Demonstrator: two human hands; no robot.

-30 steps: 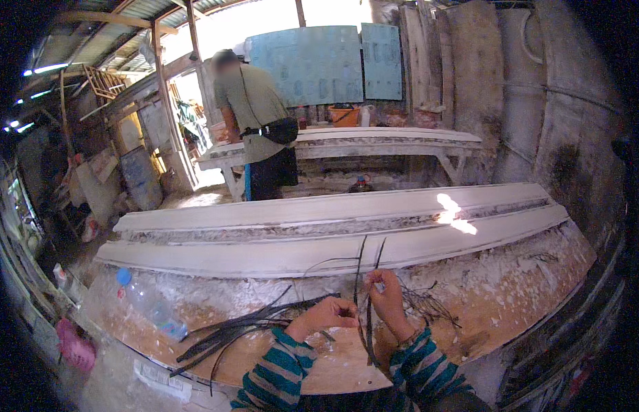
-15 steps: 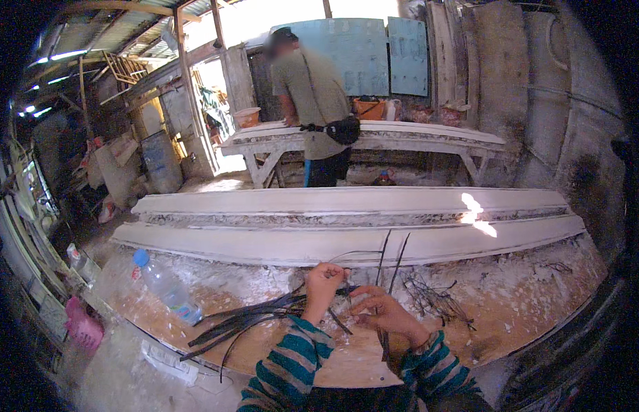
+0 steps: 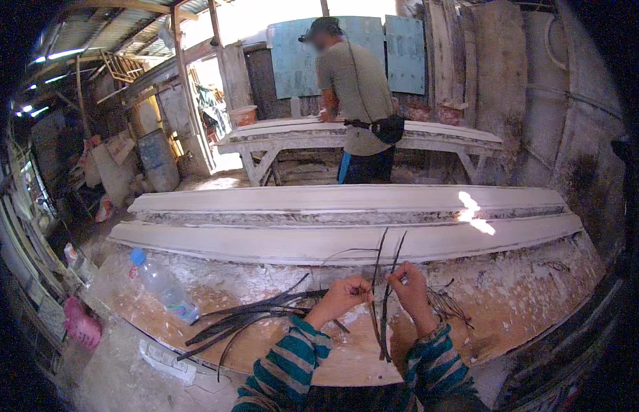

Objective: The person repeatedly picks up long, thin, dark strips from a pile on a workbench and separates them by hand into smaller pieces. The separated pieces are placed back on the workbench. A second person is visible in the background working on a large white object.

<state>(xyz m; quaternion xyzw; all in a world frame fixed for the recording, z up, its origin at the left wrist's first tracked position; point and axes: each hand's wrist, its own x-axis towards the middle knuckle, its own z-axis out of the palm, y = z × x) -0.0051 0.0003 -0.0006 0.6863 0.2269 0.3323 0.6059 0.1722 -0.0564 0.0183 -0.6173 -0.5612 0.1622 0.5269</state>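
Two long, thin dark strips lie side by side across the near board's front edge, a left strip and a right strip. My left hand is closed in a pinch at the left strip, its fingertips partly hidden. My right hand pinches the right strip between thumb and fingers. Left of my hands, a loose bundle of dark flat strips fans out on the wooden tabletop. A finer dark strand curves over the near white board.
A far white board lies parallel behind. A blue-capped clear bottle stands left of the bundle, and tangled dark scraps lie right of my hand. Beyond, a person leans over another long table. A pink bag rests low left.
My left hand has moved right, off the bundle's end, to the left strip. My right hand has risen to pinch the right strip. The person behind has shifted right.
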